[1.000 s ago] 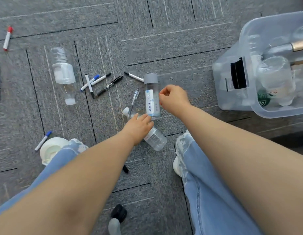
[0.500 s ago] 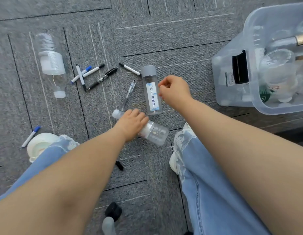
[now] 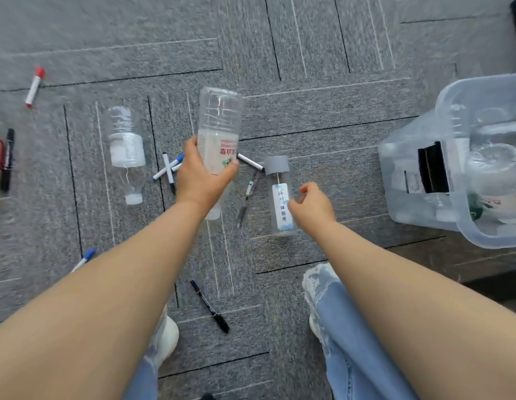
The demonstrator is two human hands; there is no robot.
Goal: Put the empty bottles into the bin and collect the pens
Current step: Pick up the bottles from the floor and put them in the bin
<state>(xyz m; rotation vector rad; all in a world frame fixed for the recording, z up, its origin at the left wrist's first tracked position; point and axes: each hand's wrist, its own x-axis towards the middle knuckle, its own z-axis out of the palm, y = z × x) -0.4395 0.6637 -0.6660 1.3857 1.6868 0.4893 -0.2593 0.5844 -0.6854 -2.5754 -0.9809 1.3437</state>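
My left hand (image 3: pixel 203 176) grips a clear plastic bottle with a red label (image 3: pixel 219 127), lifted off the carpet with its cap end pointing toward me. My right hand (image 3: pixel 313 207) hovers with loosely curled fingers beside a grey-capped clear bottle (image 3: pixel 280 194) lying on the floor, holding nothing. Another clear bottle (image 3: pixel 125 151) lies to the left. Several pens (image 3: pixel 168 168) are scattered behind my left hand, a clear pen (image 3: pixel 246 197) lies between my hands, and a black marker (image 3: pixel 209 306) lies near my feet. The clear plastic bin (image 3: pixel 453 180) at right holds several bottles.
A red-capped marker (image 3: pixel 34 87) lies far left, a black marker (image 3: pixel 7 160) and a red object at the left edge, a blue-capped pen (image 3: pixel 85 258) beside my left forearm. My jeans-clad legs and white shoes (image 3: pixel 164 336) are at the bottom. Grey carpet tiles cover the floor.
My left hand has closed on the bottle that lay near my knees and raised it off the carpet, tipping its base away from me. The right hand shifted slightly right of the grey-capped bottle.
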